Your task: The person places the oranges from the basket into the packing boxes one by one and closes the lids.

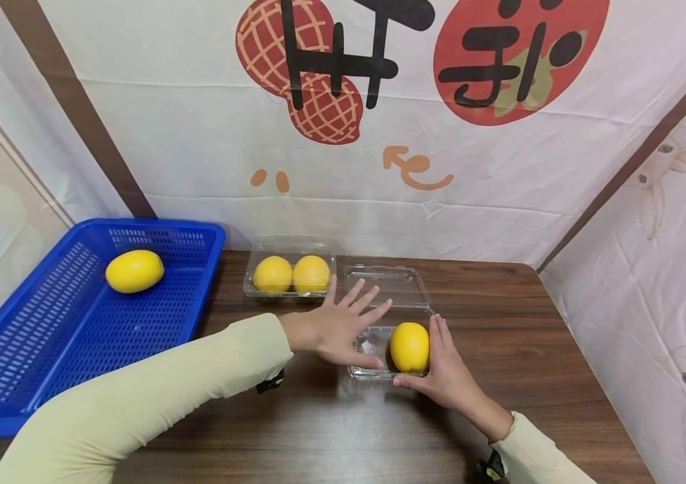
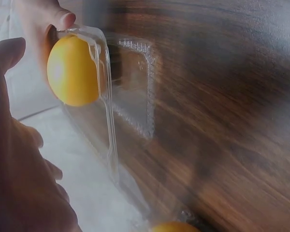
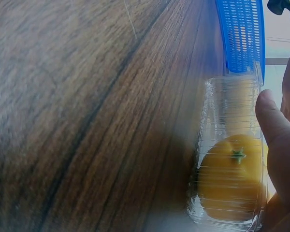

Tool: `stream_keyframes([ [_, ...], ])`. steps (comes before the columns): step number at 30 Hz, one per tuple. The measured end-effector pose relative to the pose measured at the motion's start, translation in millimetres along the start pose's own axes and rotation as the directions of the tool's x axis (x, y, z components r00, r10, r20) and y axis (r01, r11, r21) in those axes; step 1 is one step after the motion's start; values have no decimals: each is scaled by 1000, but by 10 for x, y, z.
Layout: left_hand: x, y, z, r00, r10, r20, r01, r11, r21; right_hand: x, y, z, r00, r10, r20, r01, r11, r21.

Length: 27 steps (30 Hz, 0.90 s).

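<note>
Yellow fruit (image 1: 410, 347) sits in open clear container (image 1: 374, 341), long axis kinda 12-to-6. Right hand (image 1: 447, 370) nearer, gripping container corner, fruit at its 10 o'clock. Left hand (image 1: 345, 329) spread wide, empty.

Glossy plastic container (image 1: 373, 374), plastic basket (image 1: 137, 323), wood-grain table (image 1: 500, 316)

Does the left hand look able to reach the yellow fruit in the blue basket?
Probably yes: the left hand holds nothing, and the open-topped blue basket leaves the yellow fruit uncovered.
</note>
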<state>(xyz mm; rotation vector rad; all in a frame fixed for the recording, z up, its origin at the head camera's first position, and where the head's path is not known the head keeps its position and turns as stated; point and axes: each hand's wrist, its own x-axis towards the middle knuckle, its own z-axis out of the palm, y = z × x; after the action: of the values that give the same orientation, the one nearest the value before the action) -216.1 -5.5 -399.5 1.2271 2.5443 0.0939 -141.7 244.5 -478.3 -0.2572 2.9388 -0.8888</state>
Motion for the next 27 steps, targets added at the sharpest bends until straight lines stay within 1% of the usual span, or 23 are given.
stream_keyframes([
  [7, -61, -81, -74, 1000, -9, 28, 9, 1000, -17, 9, -10, -4, 1000, 11, 10, -11, 1000, 8],
  [14, -75, -164, -122, 999, -30, 36, 30, 999, 23, 7, -19, -19, 1000, 19, 11, -19, 1000, 11],
  [21, -119, -208, -147, 999, -25, 36, 26, 1000, -16, 7, -15, -16, 999, 26, 21, -26, 1000, 7],
  [27, -162, -252, -152, 999, -41, 25, 41, 999, -20, 0, -10, -1, 1000, 22, 12, -22, 1000, 8],
])
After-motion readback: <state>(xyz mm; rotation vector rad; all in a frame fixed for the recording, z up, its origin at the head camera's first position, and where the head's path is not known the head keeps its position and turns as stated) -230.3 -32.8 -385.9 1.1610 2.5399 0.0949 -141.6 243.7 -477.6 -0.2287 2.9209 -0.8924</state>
